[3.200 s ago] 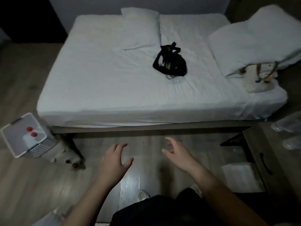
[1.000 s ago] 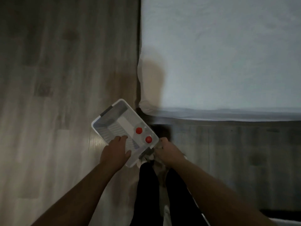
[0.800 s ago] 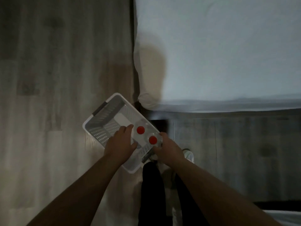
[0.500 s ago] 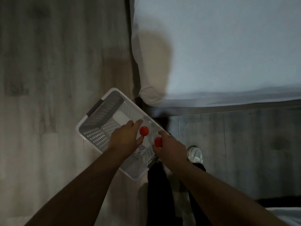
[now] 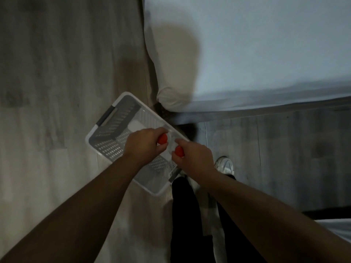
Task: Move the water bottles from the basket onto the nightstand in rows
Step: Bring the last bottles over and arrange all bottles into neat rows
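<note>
The left hand [image 5: 141,145] was curled round the neck of the left bottle [image 5: 162,139], its red cap showing just past the fingers. The right hand [image 5: 193,154] was clamped the same way on the right bottle [image 5: 179,150]. Both bottles stood in the basket [image 5: 106,147] under the hands, on the floor [image 5: 57,73], with the bed [image 5: 266,54] corner just beyond them. The nightstand was out of view. Judging from this, the lift had not yet begun. The grips sat high, close to the caps, so a clear, probably smooth bottle could slip through the fingers or swing and knock the basket wall. The two bottles stood close together and could clash as they rose.
</note>
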### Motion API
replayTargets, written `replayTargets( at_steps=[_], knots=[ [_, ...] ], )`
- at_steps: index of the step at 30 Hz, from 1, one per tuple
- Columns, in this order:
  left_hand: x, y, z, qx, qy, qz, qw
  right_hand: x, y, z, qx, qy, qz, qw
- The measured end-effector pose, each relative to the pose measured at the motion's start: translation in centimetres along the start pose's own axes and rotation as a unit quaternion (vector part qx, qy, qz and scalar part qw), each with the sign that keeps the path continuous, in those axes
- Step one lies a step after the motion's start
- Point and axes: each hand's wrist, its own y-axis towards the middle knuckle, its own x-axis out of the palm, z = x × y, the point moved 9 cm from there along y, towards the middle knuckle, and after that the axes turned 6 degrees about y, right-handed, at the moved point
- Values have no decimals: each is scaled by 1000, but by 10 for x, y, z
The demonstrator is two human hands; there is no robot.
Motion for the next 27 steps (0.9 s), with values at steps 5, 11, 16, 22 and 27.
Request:
replayTargets(
  at_steps=[5, 11, 16, 22, 27],
  knots=[
    [-47, -40, 22, -11, -43, 49, 998, -38, -34, -15, 3, 39, 39, 998],
    [-112, -96, 82, -7, -55, 96, 994, -110, -99, -26, 23, 113, 101, 988],
    [-167, -139, 165, 20, -92, 124, 988, -184, -167, -19, 47, 174, 145, 973],
    [-208, -171, 294, 92, -125, 138, 978, -292, -258, 21, 32, 191, 260, 946],
    [-209, -183, 407, 136, -131, 159, 969, -368, -343, 96, 23, 217, 356, 909]
  ],
)
